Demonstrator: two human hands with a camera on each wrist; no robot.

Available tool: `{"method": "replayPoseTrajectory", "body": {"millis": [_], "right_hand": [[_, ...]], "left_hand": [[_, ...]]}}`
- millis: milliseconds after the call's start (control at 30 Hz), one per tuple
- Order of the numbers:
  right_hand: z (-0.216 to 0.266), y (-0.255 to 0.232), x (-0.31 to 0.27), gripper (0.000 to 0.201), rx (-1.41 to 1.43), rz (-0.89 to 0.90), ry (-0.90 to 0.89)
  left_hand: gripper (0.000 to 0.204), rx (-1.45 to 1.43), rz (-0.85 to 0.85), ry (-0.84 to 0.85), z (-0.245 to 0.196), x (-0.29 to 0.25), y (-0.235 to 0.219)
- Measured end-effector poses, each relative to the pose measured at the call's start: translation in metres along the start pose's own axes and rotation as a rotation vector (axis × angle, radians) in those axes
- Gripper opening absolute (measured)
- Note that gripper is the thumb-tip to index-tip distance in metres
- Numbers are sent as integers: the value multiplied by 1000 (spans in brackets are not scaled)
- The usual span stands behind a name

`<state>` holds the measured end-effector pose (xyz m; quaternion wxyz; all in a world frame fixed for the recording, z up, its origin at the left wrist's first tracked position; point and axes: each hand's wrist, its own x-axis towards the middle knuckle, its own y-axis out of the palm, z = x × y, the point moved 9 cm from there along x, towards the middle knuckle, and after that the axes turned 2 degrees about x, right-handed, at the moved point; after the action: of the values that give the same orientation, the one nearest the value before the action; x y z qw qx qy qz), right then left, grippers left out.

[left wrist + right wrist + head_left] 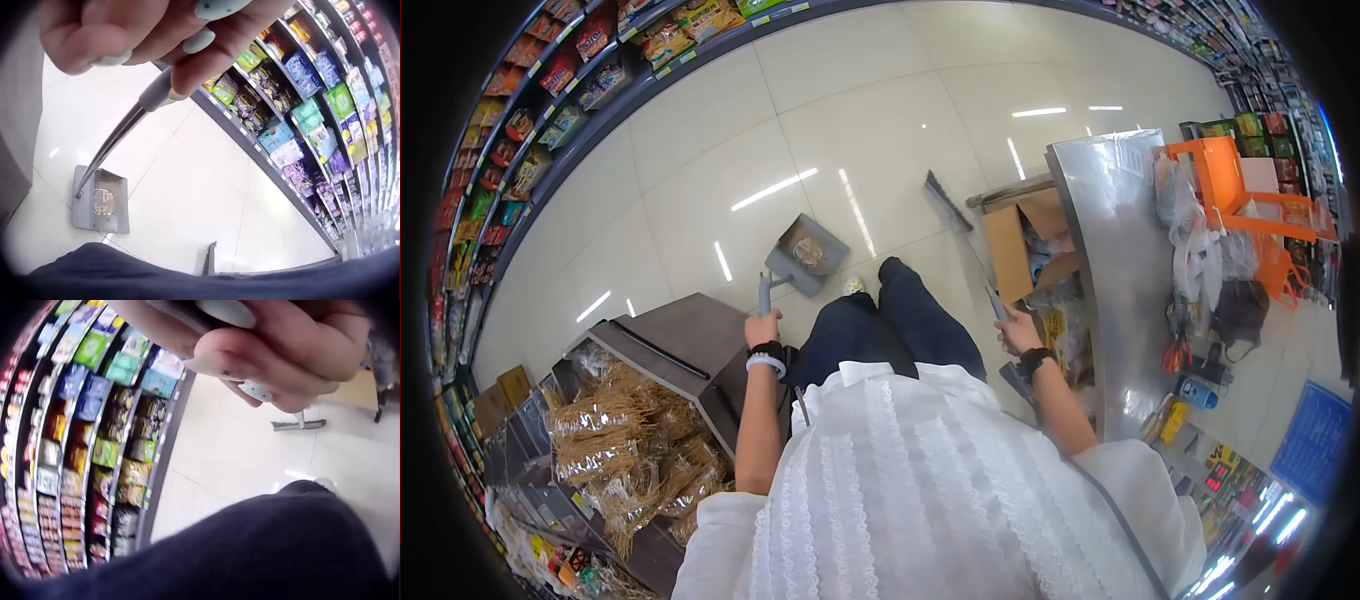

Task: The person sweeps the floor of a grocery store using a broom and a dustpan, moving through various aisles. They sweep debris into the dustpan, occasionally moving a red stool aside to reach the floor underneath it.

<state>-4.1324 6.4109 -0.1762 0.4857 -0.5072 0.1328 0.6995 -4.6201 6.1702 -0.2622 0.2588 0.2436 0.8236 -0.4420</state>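
Note:
My left hand (762,328) grips the long handle (119,134) of a grey dustpan (807,254), which sits on the tiled floor ahead with debris (102,200) in it. In the left wrist view my fingers (206,40) curl round the handle's top. My right hand (1018,330) grips the thin handle of a broom (962,235); its head (298,424) rests on the floor to the right of the dustpan. My dark trouser leg (900,320) stands between the two tools.
A steel counter (1115,270) runs along my right, with an open cardboard box (1020,245) and orange baskets (1250,215) beside it. A display bin (670,345) of packaged goods stands at my left. Stocked shelves (550,110) line the far side of the aisle.

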Motion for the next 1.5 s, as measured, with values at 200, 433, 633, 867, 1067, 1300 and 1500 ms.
{"method": "replayPoseTrajectory", "body": {"millis": [200,433,633,867,1067,1300,1500], "right_hand": [[-43,7,50,55,-5,-145,-12],[-48,58,47,55,0,75,30],[-44,28,-1,54,445,446,199],[-22,-14,-61,54,452,414,174],[-21,-6,-11,50,157,55,14],[-13,15,10,22,-4,31,-63],[-4,22,-2,11,238,130,76]], "left_hand": [[28,211,118,71,-52,7,28],[27,644,227,403,-103,6,96],[31,672,217,372,-126,-1,118],[31,645,137,385,-110,3,105],[36,701,189,391,-104,-7,75],[31,381,79,187,-42,17,6],[28,146,39,52,-19,-2,-28]]}}
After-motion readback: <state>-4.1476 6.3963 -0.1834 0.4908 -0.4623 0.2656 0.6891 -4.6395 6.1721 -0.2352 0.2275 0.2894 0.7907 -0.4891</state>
